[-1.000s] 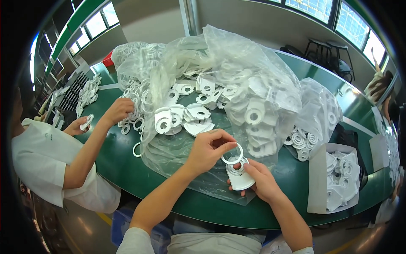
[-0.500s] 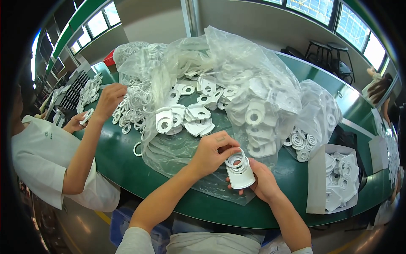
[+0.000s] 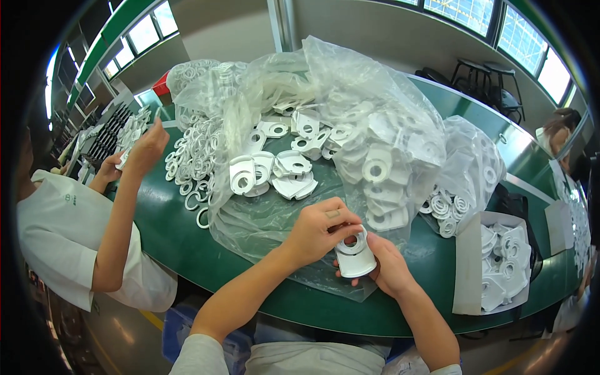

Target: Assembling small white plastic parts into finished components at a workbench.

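Observation:
A white plastic part [image 3: 357, 265], squared at one end and rounded round a hole at the other, rests in my right hand [image 3: 390, 267]. The fingers of that hand wrap its side and underside. My left hand [image 3: 320, 230] is closed at the holed end, thumb and fingers pinching a white ring [image 3: 351, 250] that lies against the part around its hole. The fingers partly hide the ring. Just beyond my hands, loose white parts of the same kind [image 3: 294, 186] lie on an open clear plastic bag [image 3: 253, 232].
A carton [image 3: 465, 275] of white parts stands at right, beside a bag of white rings [image 3: 470, 150]. More rings [image 3: 195, 153] are heaped at left on the green table [image 3: 181, 250]. There a co-worker's hand [image 3: 147, 147] holds a small piece.
My left hand has lowered the ring from a raised, tilted position onto the part. The co-worker's raised hand has moved left, away from the ring heap.

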### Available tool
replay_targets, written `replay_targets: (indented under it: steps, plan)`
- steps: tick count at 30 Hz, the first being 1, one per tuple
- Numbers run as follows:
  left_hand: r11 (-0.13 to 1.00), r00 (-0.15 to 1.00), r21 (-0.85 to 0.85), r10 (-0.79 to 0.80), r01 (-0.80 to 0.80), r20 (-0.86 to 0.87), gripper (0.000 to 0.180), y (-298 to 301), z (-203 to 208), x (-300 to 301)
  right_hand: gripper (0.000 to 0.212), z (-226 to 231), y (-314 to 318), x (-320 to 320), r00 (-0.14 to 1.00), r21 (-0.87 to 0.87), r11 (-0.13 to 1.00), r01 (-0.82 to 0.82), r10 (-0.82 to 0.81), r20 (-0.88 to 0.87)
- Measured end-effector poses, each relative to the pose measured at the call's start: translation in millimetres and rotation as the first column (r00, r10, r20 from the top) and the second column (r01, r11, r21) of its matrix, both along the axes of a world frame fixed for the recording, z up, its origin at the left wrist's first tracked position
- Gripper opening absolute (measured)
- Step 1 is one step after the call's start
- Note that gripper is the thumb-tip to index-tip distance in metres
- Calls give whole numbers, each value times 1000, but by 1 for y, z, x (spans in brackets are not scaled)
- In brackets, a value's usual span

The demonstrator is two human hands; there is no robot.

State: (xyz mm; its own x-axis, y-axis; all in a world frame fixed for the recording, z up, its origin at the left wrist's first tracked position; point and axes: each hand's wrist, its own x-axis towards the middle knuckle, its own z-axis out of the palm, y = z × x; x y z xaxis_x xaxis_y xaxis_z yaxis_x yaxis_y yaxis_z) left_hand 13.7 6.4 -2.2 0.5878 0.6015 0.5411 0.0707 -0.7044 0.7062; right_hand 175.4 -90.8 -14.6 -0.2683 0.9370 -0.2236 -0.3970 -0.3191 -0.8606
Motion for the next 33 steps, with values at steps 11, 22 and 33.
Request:
replay_targets:
  steps: [11,22,33]
  plan:
    - [999,1000,36,-25,25,12,20,-2,1,-1,35,5,0,-2,993,44,999,-17,12,114]
    - [993,996,-92,74,-69,52,7,5,3,-5,38,4,0,2,985,73,997,35,-47,164]
    - [953,999,-301,-28,15,-37,16,4,5,-5,35,5,1,6,964,160,971,179,-206,167]
